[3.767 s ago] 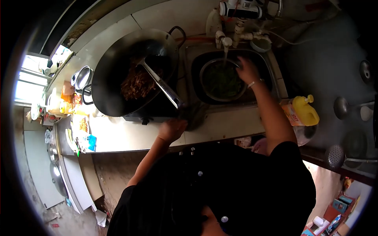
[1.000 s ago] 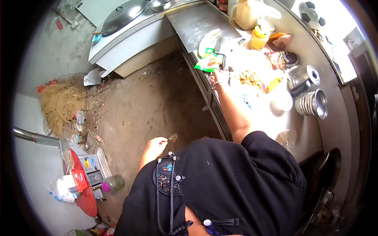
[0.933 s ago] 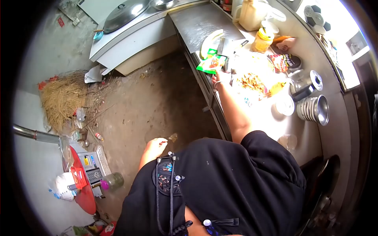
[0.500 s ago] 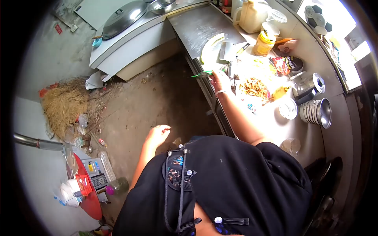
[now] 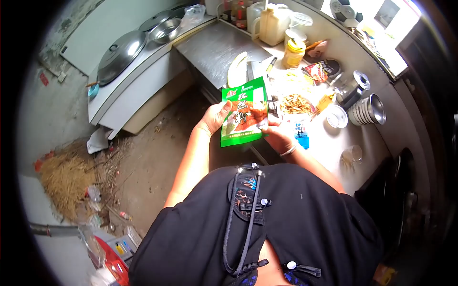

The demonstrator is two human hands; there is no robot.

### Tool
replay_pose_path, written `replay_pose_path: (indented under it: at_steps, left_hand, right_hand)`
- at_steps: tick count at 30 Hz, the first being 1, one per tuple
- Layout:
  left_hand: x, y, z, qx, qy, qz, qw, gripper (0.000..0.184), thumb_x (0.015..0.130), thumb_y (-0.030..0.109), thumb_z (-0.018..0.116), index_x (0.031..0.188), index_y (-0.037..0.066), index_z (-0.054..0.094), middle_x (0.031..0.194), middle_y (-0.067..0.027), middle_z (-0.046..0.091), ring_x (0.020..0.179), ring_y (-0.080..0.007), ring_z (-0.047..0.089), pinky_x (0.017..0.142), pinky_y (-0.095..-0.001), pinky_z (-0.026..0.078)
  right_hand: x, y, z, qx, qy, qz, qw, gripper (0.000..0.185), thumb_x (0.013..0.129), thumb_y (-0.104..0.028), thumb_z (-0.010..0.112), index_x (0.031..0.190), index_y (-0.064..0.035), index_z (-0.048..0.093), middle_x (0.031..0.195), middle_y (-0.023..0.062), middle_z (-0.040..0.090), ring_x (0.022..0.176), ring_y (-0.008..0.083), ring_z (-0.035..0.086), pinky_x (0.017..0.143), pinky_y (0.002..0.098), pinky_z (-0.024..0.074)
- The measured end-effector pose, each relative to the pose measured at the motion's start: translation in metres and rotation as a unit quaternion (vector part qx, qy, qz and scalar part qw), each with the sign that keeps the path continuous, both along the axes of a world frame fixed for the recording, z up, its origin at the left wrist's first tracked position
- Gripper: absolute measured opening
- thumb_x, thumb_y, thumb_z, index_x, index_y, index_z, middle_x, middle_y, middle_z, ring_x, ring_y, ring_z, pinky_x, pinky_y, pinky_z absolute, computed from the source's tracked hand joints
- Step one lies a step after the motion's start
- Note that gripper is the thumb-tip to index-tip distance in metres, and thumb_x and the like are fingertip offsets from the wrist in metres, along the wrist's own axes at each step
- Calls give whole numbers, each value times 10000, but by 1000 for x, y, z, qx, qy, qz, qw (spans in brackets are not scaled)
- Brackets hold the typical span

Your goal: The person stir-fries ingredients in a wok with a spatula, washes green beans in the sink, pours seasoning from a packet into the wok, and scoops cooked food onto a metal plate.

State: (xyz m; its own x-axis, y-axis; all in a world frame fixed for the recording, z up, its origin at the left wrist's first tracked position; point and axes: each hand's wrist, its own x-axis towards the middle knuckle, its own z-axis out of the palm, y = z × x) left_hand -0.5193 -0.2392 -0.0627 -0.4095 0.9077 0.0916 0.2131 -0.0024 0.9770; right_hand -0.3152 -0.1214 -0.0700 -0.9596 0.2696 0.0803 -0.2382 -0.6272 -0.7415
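A green spice packet (image 5: 244, 114) with large Chinese characters and a reddish food picture is held up in front of me, its printed face toward the camera. My left hand (image 5: 214, 117) grips its left edge, thumb on the front. At the lower right edge, my right hand (image 5: 278, 135) pinches it too. Behind the packet, partly hidden, are a pale curved gourd or similar vegetable (image 5: 235, 69) and a cleaver-like blade (image 5: 251, 70). A plate of brown shredded food (image 5: 296, 104) sits right of the packet, near a blue-and-white bag (image 5: 301, 134).
On the right counter stand a yellow-lidded jar (image 5: 293, 53), a large jug (image 5: 274, 24), stacked metal bowls (image 5: 369, 110) and a clear cup (image 5: 352, 155). A lidded wok (image 5: 122, 56) and metal basin (image 5: 165, 31) sit at back left. Straw (image 5: 67, 178) lies on the floor.
The packet has come from the counter edge to in front of my body, turned face-on. My left hand has risen from my side and taken hold of it. The view has shifted.
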Motion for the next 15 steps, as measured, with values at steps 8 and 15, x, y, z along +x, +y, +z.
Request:
replay_pose_path:
  at_steps: [8, 15]
  left_hand:
    - [-32, 14, 28, 15, 13, -36, 999, 275, 869, 233, 576, 951, -28, 607, 852, -61, 649, 770, -104, 581, 751, -254, 459]
    - [-50, 16, 38, 20, -5, -94, 995, 248, 856, 209, 599, 946, -22, 612, 845, -47, 649, 767, -88, 573, 742, -238, 454]
  right_hand:
    - [0, -20, -18, 194, -207, -106, 953, 244, 826, -117, 589, 1044, -8, 583, 977, 24, 609, 926, 92, 529, 839, 240, 418]
    - [-9, -3, -16, 301, -191, -269, 895, 374, 813, -149, 618, 1153, -38, 507, 1064, 86, 573, 985, 157, 532, 860, 278, 429]
